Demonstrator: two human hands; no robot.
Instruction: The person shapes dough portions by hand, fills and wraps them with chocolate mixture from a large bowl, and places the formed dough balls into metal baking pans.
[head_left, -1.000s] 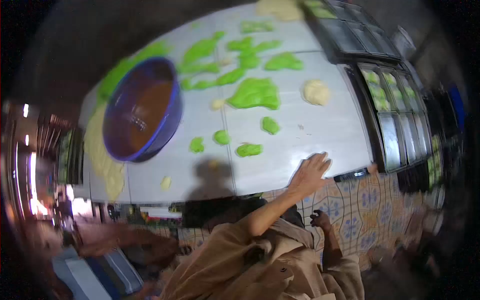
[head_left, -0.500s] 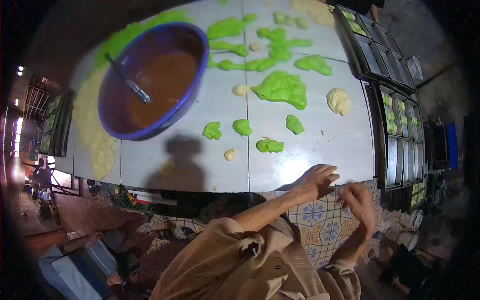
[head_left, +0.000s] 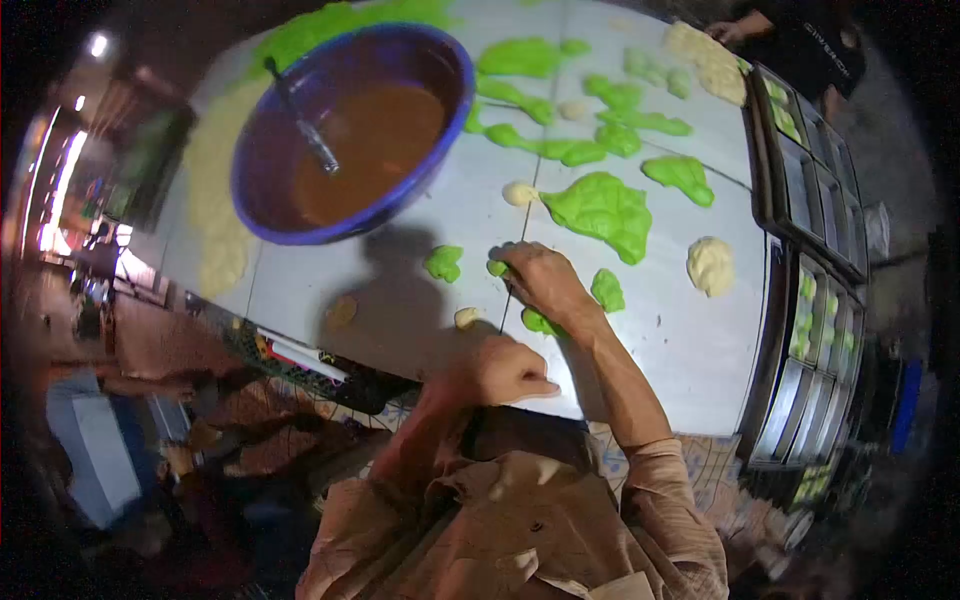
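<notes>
My right hand [head_left: 545,285] reaches over the white table [head_left: 650,360], its fingertips closed on a small green dough piece [head_left: 497,268]. Lower and to its left, my left hand [head_left: 508,372] is curled by the table's front edge; what lies inside it, if anything, is hidden. Other small green lumps [head_left: 443,263] [head_left: 607,290] lie on both sides of my right hand. One more green lump [head_left: 538,321] is partly under my right wrist. A small cream piece [head_left: 467,317] rests just above my left hand. Beyond is a large flat green dough piece [head_left: 603,214].
A purple basin [head_left: 440,165] of brown liquid, with a utensil [head_left: 318,148] inside, stands at the left. Cream dough [head_left: 711,266] lies at the right, beside metal trays [head_left: 790,400]. One person's hand [head_left: 727,32] is at the far right corner; another person [head_left: 95,450] is lower left.
My right hand has moved from beyond the front edge onto the table and closed on a green piece. My left hand has moved left and curled. The view has shifted, and a person appears top right.
</notes>
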